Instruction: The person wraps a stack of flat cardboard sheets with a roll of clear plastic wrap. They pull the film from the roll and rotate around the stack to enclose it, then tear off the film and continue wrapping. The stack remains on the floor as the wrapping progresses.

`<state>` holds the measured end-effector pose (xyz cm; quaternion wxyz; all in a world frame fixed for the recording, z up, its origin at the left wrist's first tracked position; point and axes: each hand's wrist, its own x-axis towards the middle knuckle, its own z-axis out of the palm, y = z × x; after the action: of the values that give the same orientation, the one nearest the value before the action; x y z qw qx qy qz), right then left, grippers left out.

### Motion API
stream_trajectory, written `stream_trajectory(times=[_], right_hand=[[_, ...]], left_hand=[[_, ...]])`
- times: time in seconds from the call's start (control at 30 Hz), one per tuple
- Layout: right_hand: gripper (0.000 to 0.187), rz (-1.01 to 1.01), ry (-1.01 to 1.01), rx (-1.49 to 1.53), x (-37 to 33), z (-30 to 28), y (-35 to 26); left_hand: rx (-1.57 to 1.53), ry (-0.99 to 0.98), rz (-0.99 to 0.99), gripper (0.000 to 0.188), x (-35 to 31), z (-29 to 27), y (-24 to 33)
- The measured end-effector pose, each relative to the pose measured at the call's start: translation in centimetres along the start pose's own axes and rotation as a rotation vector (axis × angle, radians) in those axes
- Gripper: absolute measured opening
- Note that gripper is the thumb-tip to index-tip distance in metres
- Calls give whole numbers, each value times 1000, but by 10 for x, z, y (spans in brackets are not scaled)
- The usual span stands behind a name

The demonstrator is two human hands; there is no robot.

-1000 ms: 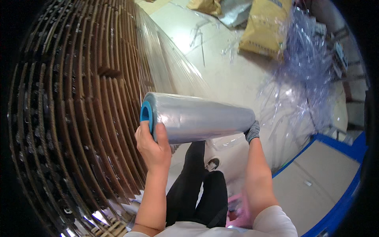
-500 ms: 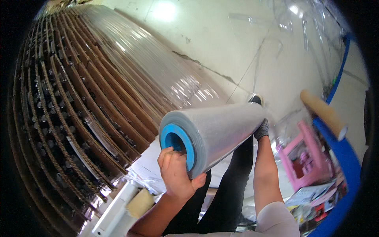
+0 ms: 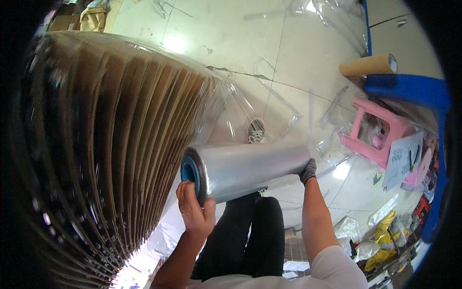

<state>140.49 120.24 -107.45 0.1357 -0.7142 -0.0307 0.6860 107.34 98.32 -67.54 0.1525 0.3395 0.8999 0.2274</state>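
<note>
A large roll of clear stretch film [image 3: 250,166] lies crosswise in front of my legs, held at both ends. My left hand [image 3: 195,207] is bare and grips the near-left end, its fingers hooked into the blue core [image 3: 189,174] and the thumb at the outer edge. At the roll's right end my right hand [image 3: 308,172], in a grey glove, is closed around the end; its fingertips are partly hidden. Film stretches from the roll to the tall stack of brown cardboard sheets [image 3: 139,106] on the left, which has clear film over its top and side.
A pink plastic stool [image 3: 373,151] lies on its side at the right, by a blue edge [image 3: 409,91] with a brown cardboard tube [image 3: 369,65] on it. Film scraps litter the tiled floor [image 3: 231,43]. Plastic bags [image 3: 385,231] pile up at the lower right.
My view and body have turned, and the roll now lies more level, close beside the stack. Both hands have kept their grip on it.
</note>
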Motion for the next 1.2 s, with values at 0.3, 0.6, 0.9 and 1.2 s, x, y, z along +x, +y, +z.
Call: stream_trajectory(times=[0.3, 0.6, 0.9, 1.2], right_hand=[[58, -195, 88, 67, -69, -160, 152], [65, -290, 223, 95, -182, -238, 372], [68, -152, 343, 55, -261, -281, 613], [56, -299, 286, 296, -328, -350, 820]], left_hand=[[-152, 18, -191, 46, -177, -42, -85], [-124, -60, -199, 58, -318, -110, -214], [-140, -164, -257, 62, -471, -203, -354], [-121, 0, 119, 59, -641, -237, -492]])
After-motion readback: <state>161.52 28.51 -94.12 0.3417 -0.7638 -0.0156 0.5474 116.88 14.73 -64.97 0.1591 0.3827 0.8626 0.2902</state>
